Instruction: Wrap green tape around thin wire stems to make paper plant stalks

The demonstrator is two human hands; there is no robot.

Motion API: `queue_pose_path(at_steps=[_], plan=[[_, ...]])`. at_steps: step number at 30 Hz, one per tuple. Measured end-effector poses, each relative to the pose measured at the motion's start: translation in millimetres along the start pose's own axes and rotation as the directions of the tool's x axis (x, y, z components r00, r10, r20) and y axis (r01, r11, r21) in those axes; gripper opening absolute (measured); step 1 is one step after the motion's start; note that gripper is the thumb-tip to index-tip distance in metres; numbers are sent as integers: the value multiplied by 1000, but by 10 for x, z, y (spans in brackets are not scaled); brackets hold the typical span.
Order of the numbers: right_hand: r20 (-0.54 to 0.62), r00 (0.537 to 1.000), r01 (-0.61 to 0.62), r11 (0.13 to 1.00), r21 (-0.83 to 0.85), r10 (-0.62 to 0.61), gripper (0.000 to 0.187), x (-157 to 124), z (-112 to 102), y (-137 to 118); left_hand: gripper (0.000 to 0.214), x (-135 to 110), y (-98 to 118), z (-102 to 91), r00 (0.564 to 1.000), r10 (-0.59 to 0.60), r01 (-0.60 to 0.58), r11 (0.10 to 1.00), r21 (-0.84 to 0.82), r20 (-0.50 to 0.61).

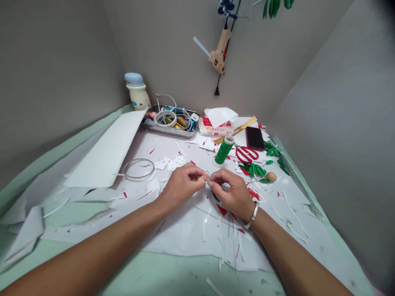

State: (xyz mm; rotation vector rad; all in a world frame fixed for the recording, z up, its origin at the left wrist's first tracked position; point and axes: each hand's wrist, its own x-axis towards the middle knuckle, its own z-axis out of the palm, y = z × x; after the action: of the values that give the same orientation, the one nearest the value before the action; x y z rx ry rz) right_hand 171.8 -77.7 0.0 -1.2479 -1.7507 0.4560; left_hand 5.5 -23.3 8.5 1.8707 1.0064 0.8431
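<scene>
- left fingertips [200, 176] and right fingertips [213, 176] pinched almost shut, meeting at 12 o'clock of the hands
- both pinch a tiny bright wire [207, 179], too small to read more
- left hand [182, 185] and right hand [232, 194] curled inward, knuckles up, close together
- dark object [216, 197] under right palm, mostly hidden
- bangle [254, 215] on right wrist
- green spool [224, 150] upright at 1 o'clock, near the hands
- red scissors [247, 154] at 2 o'clock, just beyond the spool
- green leaves [254, 169] on thin stems at 2 to 3 o'clock
- wooden bead [270, 177] at 3 o'clock, touching the leaf stems
- phone [254, 138] at 1 o'clock, far side
- tissue pack [216, 128] at 12 o'clock, beside a wooden ruler [243, 128]
- steel tray [154, 128] at 11 o'clock, holding tape [165, 118] and cables
- clear plastic ring [138, 169] at 10 o'clock
- white card [105, 148] at 10 o'clock
- glue gun [219, 53] hanging on the wall at 12 o'clock
- paper sheet [188, 242] under the hands, littered with red and white scraps
</scene>
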Motion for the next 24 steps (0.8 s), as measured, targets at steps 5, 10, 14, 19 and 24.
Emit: queue_pose_path(at_steps=[5,10,14,19,24], plan=[[-2,1000,-1,1000,3,1,5,0,1,-13,16,4,23,-9,1000,-27,27,1000,2,-7],[-4,1000,-2,1000,8,2,4,-4,-9,-14,15,10,52,-21,998,-66,66,998,4,0],[3,1000,-4,1000,8,4,4,-5,-13,-11,15,11,64,-16,992,-122,123,991,-51,21],[2,1000,-18,1000,7,18,5,-4,-16,-4,16,5,75,-14,987,-132,138,989,-54,95],[-36,998,-53,998,-17,52,14,5,-35,14,24,-11,133,-34,993,-78,77,997,13,94]])
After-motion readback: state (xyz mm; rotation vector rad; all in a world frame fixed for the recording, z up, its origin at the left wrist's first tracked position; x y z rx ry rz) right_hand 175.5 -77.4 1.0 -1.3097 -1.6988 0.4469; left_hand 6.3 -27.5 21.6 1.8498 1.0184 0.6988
